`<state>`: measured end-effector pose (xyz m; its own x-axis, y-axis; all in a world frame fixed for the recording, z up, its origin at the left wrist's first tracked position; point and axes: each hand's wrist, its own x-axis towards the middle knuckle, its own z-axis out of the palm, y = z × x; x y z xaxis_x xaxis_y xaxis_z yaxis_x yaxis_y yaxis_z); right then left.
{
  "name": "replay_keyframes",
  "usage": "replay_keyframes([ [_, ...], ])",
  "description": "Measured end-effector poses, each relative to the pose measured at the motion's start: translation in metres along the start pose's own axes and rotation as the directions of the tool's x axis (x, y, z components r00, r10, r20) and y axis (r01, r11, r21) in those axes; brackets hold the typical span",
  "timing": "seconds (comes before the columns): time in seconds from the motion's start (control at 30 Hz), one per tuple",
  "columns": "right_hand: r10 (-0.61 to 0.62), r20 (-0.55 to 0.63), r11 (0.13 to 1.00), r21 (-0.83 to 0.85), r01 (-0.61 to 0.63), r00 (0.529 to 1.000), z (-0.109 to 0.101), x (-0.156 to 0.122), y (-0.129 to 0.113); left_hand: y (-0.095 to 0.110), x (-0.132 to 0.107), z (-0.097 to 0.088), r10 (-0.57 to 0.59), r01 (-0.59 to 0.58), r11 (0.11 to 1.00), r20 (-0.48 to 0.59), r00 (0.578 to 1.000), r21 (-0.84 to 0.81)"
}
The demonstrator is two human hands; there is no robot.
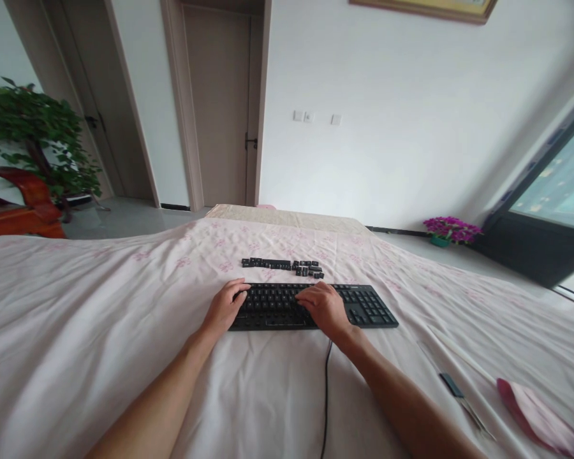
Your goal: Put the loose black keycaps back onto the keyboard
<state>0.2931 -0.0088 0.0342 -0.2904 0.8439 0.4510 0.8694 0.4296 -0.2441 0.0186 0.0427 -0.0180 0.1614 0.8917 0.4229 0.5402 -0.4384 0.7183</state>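
A black keyboard [272, 305] lies on the patterned cloth, its cable [327, 395] running toward me. Its near row shows bare spots without keycaps. Several loose black keycaps [277, 263] lie in a strip behind it, with another small group of keycaps [309, 270] to their right. At the keyboard's left end rests my left hand [226, 305], open, its thumb and fingers apart on the edge. My right hand [323, 303] is over the middle-right keys, fingertips closed together against them. Whatever those fingers pinch, if anything, is hidden.
On the cloth [162, 357] at the lower right lie a dark-handled tool [466, 401] with a thin metal end and a pink cloth item [538, 414]. Beyond are doors [220, 108], a leafy plant [33, 140], a wooden armrest [23, 201] and purple flowers [452, 228].
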Motion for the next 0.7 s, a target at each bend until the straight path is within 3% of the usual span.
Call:
replay_keyframes([
  [0.2, -0.079, -0.018, 0.995, -0.069, 0.078, 0.997, 0.013, -0.009, -0.004, -0.003, 0.001, 0.002, 0.011, -0.011, 1.000, -0.003, 1.000, 0.007],
  [0.37, -0.149, -0.022, 0.982, -0.123, 0.145, 0.989, 0.011, -0.009, -0.007, -0.003, 0.000, 0.001, -0.003, 0.003, 1.000, 0.001, 1.000, 0.008],
  [0.7, -0.125, -0.032, 0.989, -0.087, 0.121, 0.992, 0.010, -0.008, -0.008, -0.005, 0.000, 0.003, 0.005, -0.005, 1.000, 0.001, 1.000, 0.003],
])
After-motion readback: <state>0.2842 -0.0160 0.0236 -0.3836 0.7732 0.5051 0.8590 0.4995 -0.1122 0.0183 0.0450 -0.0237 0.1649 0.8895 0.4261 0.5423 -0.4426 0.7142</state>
